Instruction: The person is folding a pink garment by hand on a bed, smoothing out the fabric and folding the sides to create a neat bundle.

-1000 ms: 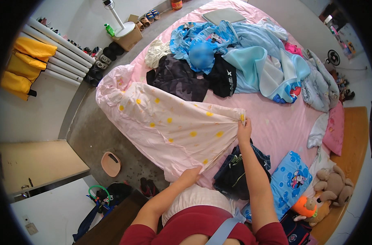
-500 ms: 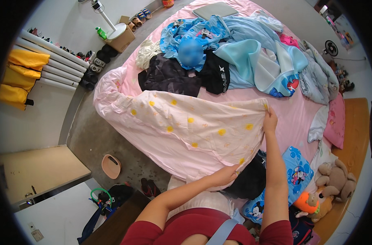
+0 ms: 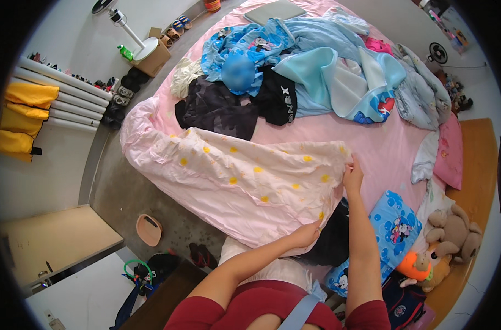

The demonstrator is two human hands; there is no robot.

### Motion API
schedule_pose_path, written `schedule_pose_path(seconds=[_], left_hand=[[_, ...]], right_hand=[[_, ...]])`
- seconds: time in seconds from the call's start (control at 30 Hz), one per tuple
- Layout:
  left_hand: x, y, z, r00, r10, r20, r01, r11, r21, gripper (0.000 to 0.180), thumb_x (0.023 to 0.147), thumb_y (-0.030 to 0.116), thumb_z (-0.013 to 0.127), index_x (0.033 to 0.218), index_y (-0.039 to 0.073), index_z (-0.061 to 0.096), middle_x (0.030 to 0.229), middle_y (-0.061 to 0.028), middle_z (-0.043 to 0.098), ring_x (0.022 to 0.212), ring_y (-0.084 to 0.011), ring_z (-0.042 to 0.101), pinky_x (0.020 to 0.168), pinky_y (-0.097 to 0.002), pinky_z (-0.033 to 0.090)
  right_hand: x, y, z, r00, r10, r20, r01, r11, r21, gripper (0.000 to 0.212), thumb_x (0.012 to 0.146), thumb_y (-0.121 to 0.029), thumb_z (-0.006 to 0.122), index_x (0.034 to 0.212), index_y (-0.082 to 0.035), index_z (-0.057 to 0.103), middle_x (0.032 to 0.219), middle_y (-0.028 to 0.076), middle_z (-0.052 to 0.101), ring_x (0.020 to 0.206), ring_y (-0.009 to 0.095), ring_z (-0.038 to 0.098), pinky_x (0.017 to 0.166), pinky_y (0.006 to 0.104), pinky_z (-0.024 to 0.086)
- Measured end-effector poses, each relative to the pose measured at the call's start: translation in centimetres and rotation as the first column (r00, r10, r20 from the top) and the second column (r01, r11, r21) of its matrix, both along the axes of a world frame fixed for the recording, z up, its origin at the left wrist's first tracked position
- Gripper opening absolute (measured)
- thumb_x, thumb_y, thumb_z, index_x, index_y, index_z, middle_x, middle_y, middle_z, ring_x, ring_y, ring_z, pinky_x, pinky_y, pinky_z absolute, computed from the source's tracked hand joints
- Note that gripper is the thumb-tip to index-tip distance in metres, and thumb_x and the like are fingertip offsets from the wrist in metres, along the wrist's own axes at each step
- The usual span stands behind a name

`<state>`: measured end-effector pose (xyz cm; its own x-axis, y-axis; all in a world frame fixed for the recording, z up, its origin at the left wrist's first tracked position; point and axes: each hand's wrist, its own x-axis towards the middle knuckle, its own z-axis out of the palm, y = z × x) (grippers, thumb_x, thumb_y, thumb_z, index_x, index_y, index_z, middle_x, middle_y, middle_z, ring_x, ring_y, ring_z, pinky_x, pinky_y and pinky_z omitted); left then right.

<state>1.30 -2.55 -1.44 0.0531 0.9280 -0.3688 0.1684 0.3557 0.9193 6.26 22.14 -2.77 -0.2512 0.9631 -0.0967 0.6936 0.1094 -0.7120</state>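
A pale pink sheet with yellow spots (image 3: pixel 250 173) stretches across the near side of the bed, its left part bunched and drooping over the bed's edge. My right hand (image 3: pixel 354 175) pinches its far right corner, arm reaching forward. Closer to my body, my left hand (image 3: pixel 305 235) grips the sheet's near right edge. Between the two hands the edge runs slack, with small folds. A black cloth (image 3: pixel 330 242) lies partly under the sheet beside my left hand. Beyond the sheet are a dark patterned garment (image 3: pixel 220 107) and black clothing with white lettering (image 3: pixel 275 99).
Blue bedding (image 3: pixel 327 44) and a blue ball-like object (image 3: pixel 238 73) lie farther across the bed. To the right are a blue cartoon pillow (image 3: pixel 396 223), a plush toy (image 3: pixel 454 231) and the wooden headboard (image 3: pixel 470 165). A pink basin (image 3: pixel 149 230) sits on the floor at left.
My right hand has drawn the sheet's corner a little toward me, and its far edge hangs lower with more wrinkles. My left hand stays nearly in place. The view has shifted slightly.
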Motion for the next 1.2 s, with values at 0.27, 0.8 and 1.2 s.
schedule_pose_path(seconds=[0.27,0.8,1.2], left_hand=[[0.2,0.9,-1.0,0.996,0.069,-0.064,-0.077,0.987,-0.142,0.045,0.089,0.017,0.047,0.128,-0.004,0.043,0.090,-0.0340,0.062,0.084,-0.0466,0.062,0.075,-0.0491,0.050],[-1.1,-9.4,5.0,0.770,-0.348,-0.535,0.301,0.937,-0.176,0.053,0.073,0.026,0.072,0.121,0.015,0.055,0.105,-0.0119,0.065,0.099,-0.0335,0.061,0.085,-0.0549,0.040],[-0.8,-13.7,5.7,0.987,0.081,-0.141,-0.054,0.980,0.190,0.037,0.076,0.010,0.064,0.113,0.003,0.059,0.092,-0.0185,0.065,0.085,-0.0337,0.064,0.074,-0.0374,0.049]], right_hand=[[9.2,-8.7,-3.7,0.994,0.104,-0.043,-0.110,0.973,-0.202,0.036,0.085,-0.012,0.063,0.119,0.001,0.056,0.098,0.016,0.064,0.085,0.025,0.063,0.073,0.0316,0.052],[8.5,-25.2,-1.6,0.934,-0.317,-0.165,0.052,0.577,-0.815,0.023,0.080,-0.004,0.052,0.102,0.001,0.056,0.085,0.011,0.060,0.070,0.024,0.062,0.056,0.0368,0.055],[10.5,-23.2,2.8,0.963,-0.080,-0.256,-0.006,0.948,-0.317,0.032,0.085,-0.012,0.058,0.110,0.009,0.054,0.107,0.022,0.063,0.096,0.034,0.061,0.087,0.0380,0.045]])
